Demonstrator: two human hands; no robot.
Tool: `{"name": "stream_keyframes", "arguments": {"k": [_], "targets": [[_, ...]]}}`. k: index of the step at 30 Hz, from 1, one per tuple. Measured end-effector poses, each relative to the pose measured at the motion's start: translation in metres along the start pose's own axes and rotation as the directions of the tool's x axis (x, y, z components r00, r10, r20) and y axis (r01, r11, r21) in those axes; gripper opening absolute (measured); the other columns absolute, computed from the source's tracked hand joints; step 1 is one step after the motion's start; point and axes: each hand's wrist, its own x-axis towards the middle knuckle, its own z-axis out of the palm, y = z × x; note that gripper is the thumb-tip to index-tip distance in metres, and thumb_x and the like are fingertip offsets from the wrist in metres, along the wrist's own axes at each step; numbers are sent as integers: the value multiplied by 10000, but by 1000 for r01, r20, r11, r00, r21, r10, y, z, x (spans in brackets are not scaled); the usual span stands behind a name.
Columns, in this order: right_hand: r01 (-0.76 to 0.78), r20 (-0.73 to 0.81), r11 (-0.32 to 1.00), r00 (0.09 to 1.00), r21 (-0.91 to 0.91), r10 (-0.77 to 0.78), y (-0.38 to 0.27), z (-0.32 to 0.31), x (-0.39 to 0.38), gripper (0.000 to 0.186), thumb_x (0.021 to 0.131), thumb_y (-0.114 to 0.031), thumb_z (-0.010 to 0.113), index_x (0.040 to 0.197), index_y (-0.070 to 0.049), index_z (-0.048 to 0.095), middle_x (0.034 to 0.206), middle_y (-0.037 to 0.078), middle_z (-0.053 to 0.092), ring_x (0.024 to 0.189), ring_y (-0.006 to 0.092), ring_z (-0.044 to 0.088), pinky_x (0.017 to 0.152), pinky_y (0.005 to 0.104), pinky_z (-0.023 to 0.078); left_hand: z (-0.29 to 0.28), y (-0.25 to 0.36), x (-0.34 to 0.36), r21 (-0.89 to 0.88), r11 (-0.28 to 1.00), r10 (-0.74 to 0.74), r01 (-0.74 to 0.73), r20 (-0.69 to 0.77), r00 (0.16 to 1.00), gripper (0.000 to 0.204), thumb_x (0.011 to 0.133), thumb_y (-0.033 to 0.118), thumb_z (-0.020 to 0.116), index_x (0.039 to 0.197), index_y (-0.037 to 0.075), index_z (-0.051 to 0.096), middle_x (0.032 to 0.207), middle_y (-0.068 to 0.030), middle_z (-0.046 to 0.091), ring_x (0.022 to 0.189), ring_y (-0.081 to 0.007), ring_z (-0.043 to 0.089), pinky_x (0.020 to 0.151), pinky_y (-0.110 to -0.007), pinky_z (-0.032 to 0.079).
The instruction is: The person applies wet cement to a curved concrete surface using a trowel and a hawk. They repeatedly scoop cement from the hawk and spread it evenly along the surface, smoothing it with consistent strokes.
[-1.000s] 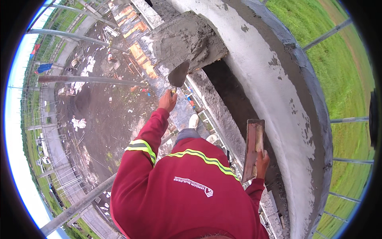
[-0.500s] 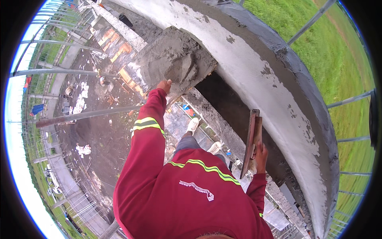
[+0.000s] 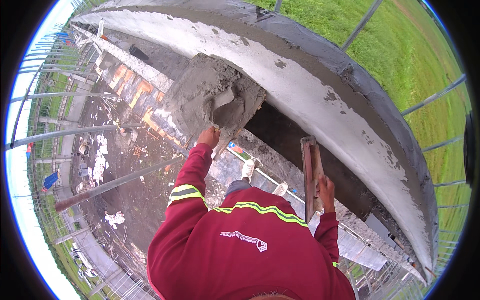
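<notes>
My left hand is closed round the handle of a trowel, its mortar-coated blade resting in wet grey mortar. That mortar lies heaped on a flat board at the wall's near side. My right hand grips a long plastering float by its back handle. The float is held on edge over the dark gap, apart from the wall. Curving from far left to lower right is a pale wall, with a darker band of fresh mortar along its top.
A dark trench-like gap runs between the wall and a narrow concrete ledge. Metal poles stick out at left over a lower ground area with debris. My shoes stand on planks. Grass lies beyond the wall.
My left hand has drawn back slightly toward me, and the trowel blade now shows in the mortar with a scooped hollow beside it. The float stays in my right hand; the view has shifted.
</notes>
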Motion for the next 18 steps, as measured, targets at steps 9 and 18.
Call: {"name": "stream_keyframes", "arguments": {"k": [9, 18], "targets": [[-143, -233, 989, 961, 36, 147, 30, -39, -66, 590, 972, -569, 622, 801, -5, 643, 587, 49, 570, 499, 140, 601, 463, 320, 481, -37, -52, 45, 293, 955, 16, 48, -212, 977, 417, 1015, 386, 534, 1222, 28, 593, 1113, -270, 695, 1025, -481, 654, 873, -579, 490], [-195, -299, 976, 929, 100, 217, 51, -47, -82, 581, 979, -547, 610, 759, -9, 633, 558, 51, 564, 456, 157, 582, 455, 324, 468, -20, -90, 50, 111, 977, 182, -180, -6, 983, 418, 1012, 374, 543, 1165, -10, 605, 1010, -284, 692, 872, -446, 672, 763, -557, 530]]}}
